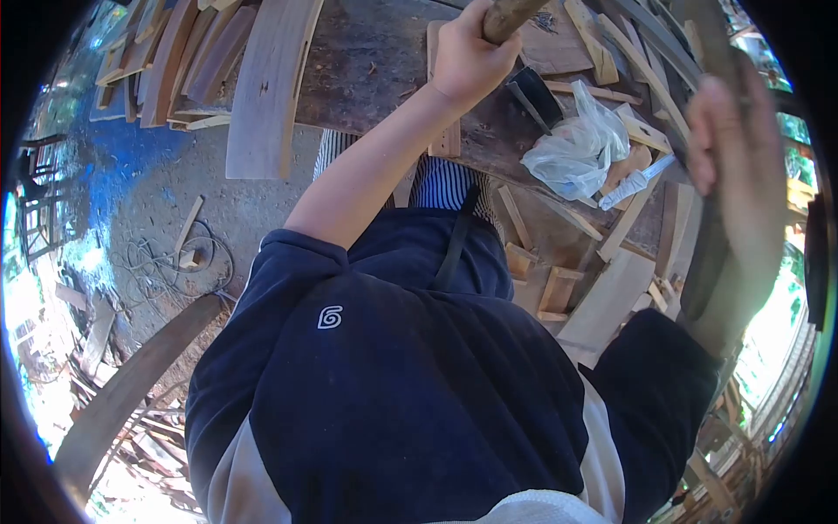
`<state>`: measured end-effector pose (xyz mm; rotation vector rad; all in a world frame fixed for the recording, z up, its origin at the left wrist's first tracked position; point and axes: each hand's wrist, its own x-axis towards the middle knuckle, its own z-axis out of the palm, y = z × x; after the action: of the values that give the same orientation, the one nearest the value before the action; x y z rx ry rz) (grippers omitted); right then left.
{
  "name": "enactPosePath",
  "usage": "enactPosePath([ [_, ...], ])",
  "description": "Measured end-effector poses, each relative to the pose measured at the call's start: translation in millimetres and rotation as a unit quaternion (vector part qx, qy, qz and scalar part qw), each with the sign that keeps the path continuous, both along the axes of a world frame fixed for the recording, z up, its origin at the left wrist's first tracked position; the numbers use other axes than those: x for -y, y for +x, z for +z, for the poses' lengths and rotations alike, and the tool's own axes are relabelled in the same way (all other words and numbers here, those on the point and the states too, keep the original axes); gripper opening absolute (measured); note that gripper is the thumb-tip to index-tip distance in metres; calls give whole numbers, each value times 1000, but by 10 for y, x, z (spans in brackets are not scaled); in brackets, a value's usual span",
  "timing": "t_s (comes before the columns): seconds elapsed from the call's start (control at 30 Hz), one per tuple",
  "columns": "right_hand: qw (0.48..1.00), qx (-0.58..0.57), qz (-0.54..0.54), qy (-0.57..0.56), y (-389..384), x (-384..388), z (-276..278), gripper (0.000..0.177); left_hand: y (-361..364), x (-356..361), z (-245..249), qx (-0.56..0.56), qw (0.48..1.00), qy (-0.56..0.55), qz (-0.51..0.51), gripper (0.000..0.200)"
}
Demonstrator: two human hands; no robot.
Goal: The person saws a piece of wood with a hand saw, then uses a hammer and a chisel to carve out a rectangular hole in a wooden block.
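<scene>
My left hand [476,57] is closed around a thick, round wooden stick [511,17], whose far end leaves the top of the head view. Below that hand, a narrow board [445,140] lies over the edge of the worn wooden bench [349,87]. My right hand [742,157] is raised at the far right, smeared by motion. A dark length of wood [709,253] overlaps it in this view; I cannot tell whether the fingers grip it. On the bench between the hands are a black object [534,98] and a crumpled clear plastic bag [580,144].
Wooden slats [188,61] are stacked at the bench's left, where a wide plank [271,96] juts past the edge. More wood strips [642,65] lie at the right. Tangled cord [179,262] is on the floor, and scrap wood [559,293] sits below the bench.
</scene>
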<state>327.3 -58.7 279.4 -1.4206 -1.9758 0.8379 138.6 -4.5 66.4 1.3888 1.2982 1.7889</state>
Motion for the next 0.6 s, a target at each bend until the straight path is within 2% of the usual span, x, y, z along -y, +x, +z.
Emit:
enactPosePath([
  [0.03,999,-43,25,24,15,-25,76,26,13,7,40,-1,1000,0,-4,15],
  [0.07,994,-83,51,46,31,-49,151,31,27,22,81,18,1000,-8,5,14],
  [0.13,993,-63,4,103,11,-186,-148,38,22,29,105,37,999,-17,14,13],
  [0.17,984,16,62,167,38,-243,-412,33,13,31,92,10,1000,-26,8,14],
  [0.2,983,16,64,169,37,-217,-483,33,4,20,86,-17,999,-32,5,15],
  [0.23,987,52,83,128,13,-186,-516,27,23,9,27,-17,999,-28,9,15],
  [0.3,986,92,111,88,9,-116,-412,45,109,-9,-127,-67,995,22,73,19],
  [0.37,995,96,25,-13,108,-4,-143,33,148,-19,-103,-72,994,34,78,20],
  [0.4,996,50,-76,-6,111,16,-99,30,162,-5,-108,-80,993,42,71,21],
  [0.43,996,-3,-89,9,152,22,-35,29,170,5,-106,-76,993,36,85,21],
  [0.5,989,-132,-41,52,226,32,8,26,179,-13,-107,-83,995,23,46,24],
  [0.53,988,-144,-31,51,252,54,-67,25,175,-19,-121,-80,995,19,54,24],
  [0.6,998,-26,-55,27,247,187,-357,32,187,-36,-115,-117,992,12,42,25],
])
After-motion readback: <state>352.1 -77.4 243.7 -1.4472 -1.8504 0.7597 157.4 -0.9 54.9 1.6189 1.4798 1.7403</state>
